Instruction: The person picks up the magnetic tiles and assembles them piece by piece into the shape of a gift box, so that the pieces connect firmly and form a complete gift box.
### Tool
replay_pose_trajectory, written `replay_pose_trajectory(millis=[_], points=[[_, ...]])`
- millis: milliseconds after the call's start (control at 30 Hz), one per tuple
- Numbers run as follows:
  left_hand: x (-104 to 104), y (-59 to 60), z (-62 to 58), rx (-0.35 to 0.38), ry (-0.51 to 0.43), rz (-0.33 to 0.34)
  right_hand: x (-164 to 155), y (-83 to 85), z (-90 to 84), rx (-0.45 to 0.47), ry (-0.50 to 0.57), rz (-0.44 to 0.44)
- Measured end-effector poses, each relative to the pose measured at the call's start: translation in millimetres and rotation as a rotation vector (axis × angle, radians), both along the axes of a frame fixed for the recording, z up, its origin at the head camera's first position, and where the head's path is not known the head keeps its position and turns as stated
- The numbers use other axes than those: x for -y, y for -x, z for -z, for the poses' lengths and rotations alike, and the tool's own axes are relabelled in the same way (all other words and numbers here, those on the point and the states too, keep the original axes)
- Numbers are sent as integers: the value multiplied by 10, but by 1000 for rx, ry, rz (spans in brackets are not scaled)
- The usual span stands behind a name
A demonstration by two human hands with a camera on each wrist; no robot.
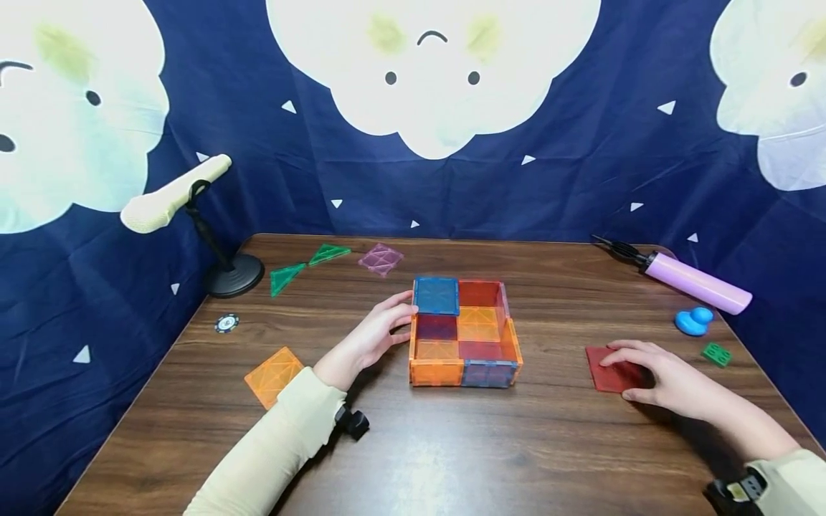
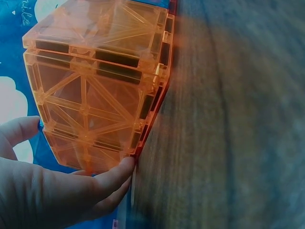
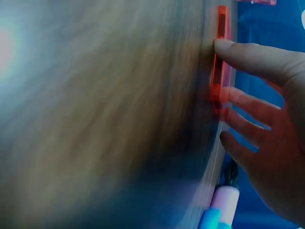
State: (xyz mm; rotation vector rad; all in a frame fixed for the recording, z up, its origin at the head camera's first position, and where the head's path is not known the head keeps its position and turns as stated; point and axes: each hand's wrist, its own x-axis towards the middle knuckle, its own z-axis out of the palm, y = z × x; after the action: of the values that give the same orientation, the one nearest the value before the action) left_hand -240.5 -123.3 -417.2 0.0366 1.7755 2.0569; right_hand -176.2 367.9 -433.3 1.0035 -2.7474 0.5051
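An open-topped box of translucent magnetic tiles stands mid-table, with a blue tile covering its far left corner. My left hand rests against the box's left wall, fingers fairly straight. In the left wrist view its fingertips touch the base of the orange wall. My right hand lies on a red square tile flat on the table to the right. The right wrist view shows that hand with spread fingers and the thumb on the red tile.
An orange tile, a poker chip and a stand with a padded bar sit at the left. Two green triangles and a purple tile lie at the back. A purple pump, blue duck and green brick lie at the right.
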Motion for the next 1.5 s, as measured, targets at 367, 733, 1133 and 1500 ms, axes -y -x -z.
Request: replay_pose_trajectory(millis=[367, 733, 1133, 1500], points=[[11, 5, 17, -5, -1, 8, 580, 354, -232, 65, 151, 51], [-4, -4, 16, 1, -1, -3, 1363, 813, -512, 87, 270, -72], [6, 7, 27, 10, -4, -4, 1790, 1051, -558, 192, 255, -173], [18, -30, 7, -7, -4, 8, 1777, 1099, -460, 237, 322, -207]])
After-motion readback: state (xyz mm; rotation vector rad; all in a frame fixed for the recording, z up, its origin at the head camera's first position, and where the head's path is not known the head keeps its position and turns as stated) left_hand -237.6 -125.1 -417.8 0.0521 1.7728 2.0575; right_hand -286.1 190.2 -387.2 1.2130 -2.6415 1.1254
